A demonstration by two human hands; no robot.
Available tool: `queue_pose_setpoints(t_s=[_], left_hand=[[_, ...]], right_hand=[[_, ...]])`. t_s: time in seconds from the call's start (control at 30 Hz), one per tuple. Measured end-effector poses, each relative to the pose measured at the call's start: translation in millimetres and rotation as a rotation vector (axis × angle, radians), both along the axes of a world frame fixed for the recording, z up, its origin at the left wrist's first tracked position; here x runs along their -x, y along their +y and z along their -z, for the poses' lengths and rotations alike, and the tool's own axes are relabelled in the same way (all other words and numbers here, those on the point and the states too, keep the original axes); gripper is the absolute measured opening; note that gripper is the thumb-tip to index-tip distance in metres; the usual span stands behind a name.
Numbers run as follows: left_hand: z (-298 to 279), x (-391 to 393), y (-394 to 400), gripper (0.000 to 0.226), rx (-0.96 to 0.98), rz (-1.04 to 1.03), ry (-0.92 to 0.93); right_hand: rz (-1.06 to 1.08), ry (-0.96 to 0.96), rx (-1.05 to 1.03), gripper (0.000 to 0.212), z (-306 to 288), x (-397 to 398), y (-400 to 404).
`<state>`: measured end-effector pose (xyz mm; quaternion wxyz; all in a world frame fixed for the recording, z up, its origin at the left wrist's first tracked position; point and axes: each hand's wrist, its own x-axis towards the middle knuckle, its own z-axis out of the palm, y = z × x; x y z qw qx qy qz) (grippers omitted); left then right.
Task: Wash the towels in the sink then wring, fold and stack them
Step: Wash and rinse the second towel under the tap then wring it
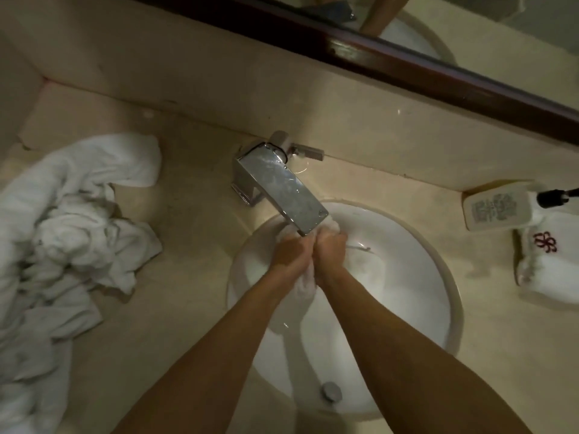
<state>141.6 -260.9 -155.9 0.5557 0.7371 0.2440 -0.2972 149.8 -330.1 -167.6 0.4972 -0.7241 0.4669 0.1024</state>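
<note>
A small white towel (301,288) is bunched between both hands over the round white sink (416,296), just under the spout of the chrome faucet (279,186). My left hand (289,253) grips its left side. My right hand (330,250) grips its right side, close against the left. Part of the cloth hangs down between my wrists and a bit shows beyond the fingers. A heap of crumpled white towels (62,233) lies on the counter at the left. A folded white towel with a red emblem (548,264) sits at the right.
A white soap dispenser with a black pump (501,208) lies by the wall at the right, above the folded towel. The sink drain plug (330,391) is near the front. A dark-framed mirror (407,67) runs along the back wall. The counter is beige stone.
</note>
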Motion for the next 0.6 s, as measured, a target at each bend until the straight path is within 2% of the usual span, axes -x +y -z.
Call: queue_pose_setpoints(t_s=[0.03, 0.1, 0.17, 0.2, 0.27, 0.33, 0.37, 0.43, 0.5, 0.53, 0.6], left_hand=[[5.6, -2.6, 3.4, 0.031, 0.056, -0.052, -0.010], [17.7, -5.6, 20.9, 0.019, 0.234, -0.202, 0.090], [27.0, -0.4, 31.1, 0.017, 0.349, -0.296, 0.213], [33.9, 2.1, 31.2, 0.023, 0.351, -0.270, 0.249], [44.5, 9.8, 28.8, 0.043, 0.186, -0.166, 0.248], [41.7, 18.7, 27.5, 0.066, -0.125, -0.002, 0.160], [32.4, 24.3, 26.2, 0.081, -0.230, 0.026, 0.050], [11.9, 35.3, 21.3, 0.095, -0.219, 0.053, -0.201], [2.5, 38.7, 16.3, 0.090, -0.106, 0.159, -0.208], [6.1, 38.3, 19.2, 0.086, -0.096, 0.207, -0.148], [13.6, 34.1, 33.0, 0.073, -0.125, 0.196, -0.023]], right_hand=[[-0.001, -0.040, -0.075, 0.032, -1.6, 1.9, 3.1], [-0.167, -0.088, -0.135, 0.025, -10.9, 19.3, 20.6], [-0.279, -0.102, -0.161, 0.040, -14.9, 38.3, 23.9], [-0.314, -0.126, -0.155, 0.043, -14.5, 48.4, 20.0], [-0.383, -0.206, -0.055, 0.039, -6.6, 70.1, 8.2], [-0.402, -0.259, 0.134, 0.037, -1.0, 92.2, -0.4], [-0.388, -0.318, 0.222, 0.035, -1.8, 100.8, -0.3], [-0.401, -0.439, 0.271, 0.026, -3.3, 114.6, 7.9], [-0.424, -0.457, 0.138, 0.022, -6.9, 124.0, 21.0], [-0.386, -0.428, 0.020, 0.027, -12.2, 128.4, 27.3], [-0.093, -0.349, -0.309, 0.027, -23.8, 130.3, 31.4]])
